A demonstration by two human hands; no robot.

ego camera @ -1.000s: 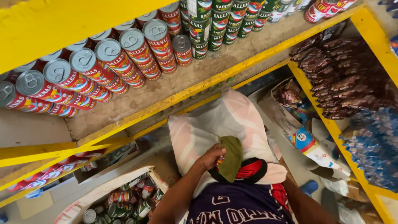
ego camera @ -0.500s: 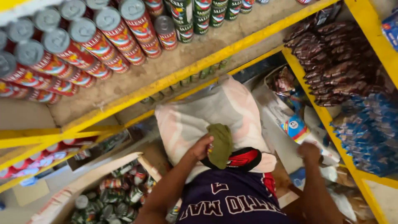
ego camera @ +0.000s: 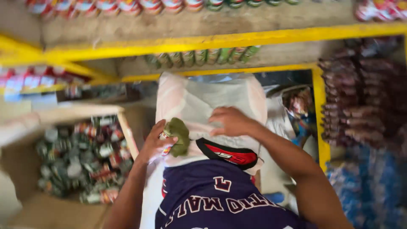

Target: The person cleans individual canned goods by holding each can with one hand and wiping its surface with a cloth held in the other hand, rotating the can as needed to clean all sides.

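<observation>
My right hand [ego camera: 231, 121] has come up onto the white sack [ego camera: 203, 101], flat and open; my left hand [ego camera: 157, 142], at nine o'clock, clutches a green cloth [ego camera: 179, 135].

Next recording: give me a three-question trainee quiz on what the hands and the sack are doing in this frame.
1. True or false: the right hand rests on the white sack.
2. What does the left hand hold? A) an olive-green cloth B) a single can C) nothing
3. Fill in: the open cardboard box to the person's left is filled with small ____.

Key
1. True; the palm lies flat on the sack's top.
2. A; the green cloth is bunched at its fingers, against the sack's edge.
3. Cans; blurred, but round tops show.
</observation>
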